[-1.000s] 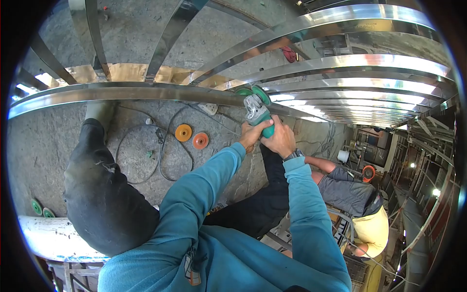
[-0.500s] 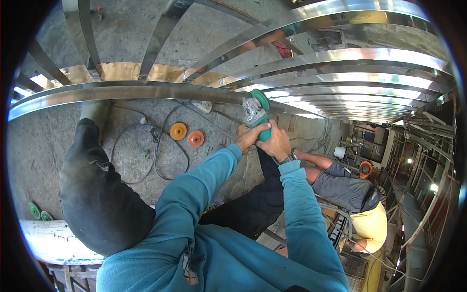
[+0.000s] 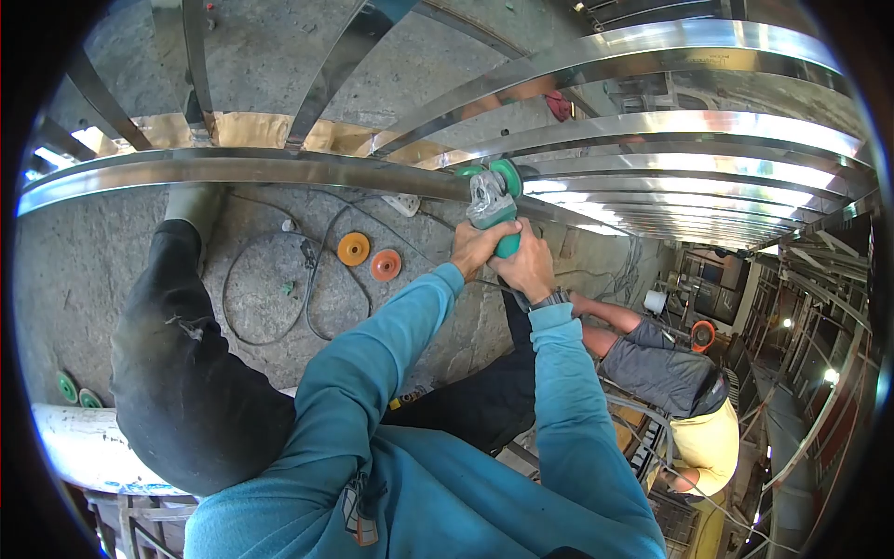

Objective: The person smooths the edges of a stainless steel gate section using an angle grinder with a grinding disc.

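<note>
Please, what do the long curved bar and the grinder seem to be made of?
The long curved bar is probably polished stainless steel: it reflects light and surroundings like a mirror. The grinder has a dull grey head, seemingly bare cast metal, and a matte green rear body, likely plastic.

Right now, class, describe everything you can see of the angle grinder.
The angle grinder has a teal-green body, a silvery metal head and a green disc, which sits at the polished steel bar. It points away from the person. The left hand and the right hand both wrap its body, hiding the rear.
</note>
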Motion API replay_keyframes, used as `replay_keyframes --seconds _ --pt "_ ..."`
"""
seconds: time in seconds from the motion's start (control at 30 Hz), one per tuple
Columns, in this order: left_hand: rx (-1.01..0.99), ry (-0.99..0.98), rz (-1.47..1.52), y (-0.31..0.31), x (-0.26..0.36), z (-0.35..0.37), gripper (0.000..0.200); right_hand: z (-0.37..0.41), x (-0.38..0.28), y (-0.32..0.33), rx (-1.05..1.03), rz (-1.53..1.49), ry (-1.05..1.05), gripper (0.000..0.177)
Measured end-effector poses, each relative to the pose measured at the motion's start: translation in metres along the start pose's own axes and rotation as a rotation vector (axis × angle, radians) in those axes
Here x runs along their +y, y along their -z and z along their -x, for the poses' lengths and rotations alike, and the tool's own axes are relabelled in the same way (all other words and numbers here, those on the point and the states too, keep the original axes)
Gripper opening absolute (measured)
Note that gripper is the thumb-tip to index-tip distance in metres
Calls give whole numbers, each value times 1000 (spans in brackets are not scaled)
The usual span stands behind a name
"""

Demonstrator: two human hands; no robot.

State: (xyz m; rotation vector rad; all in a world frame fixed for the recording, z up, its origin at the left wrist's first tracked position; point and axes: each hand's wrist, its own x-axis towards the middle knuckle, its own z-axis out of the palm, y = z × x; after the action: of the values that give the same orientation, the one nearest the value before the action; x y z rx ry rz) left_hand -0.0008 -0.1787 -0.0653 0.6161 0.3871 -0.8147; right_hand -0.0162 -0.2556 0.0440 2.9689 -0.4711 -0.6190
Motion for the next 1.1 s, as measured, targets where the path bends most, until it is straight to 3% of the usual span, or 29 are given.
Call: replay_keyframes --seconds 0.33,0.47,0.57,0.9,1.1 --pt "-35 37 -111 8 8 5 65 6 1 -12 -18 -44 -77 75" --pt "-6 23 -131 3 -18 13 64 27 18 -22 -48 -83 -89 74" --pt "29 166 -148 1 -43 23 65 43 41 -42 -37 -52 -71 72" --pt "14 -82 -7 -9 -17 17 59 27 2 0 42 -69 -27 66" --pt "17 29 -83 -2 -4 23 65 21 4 -8 11 -37 -18 66"
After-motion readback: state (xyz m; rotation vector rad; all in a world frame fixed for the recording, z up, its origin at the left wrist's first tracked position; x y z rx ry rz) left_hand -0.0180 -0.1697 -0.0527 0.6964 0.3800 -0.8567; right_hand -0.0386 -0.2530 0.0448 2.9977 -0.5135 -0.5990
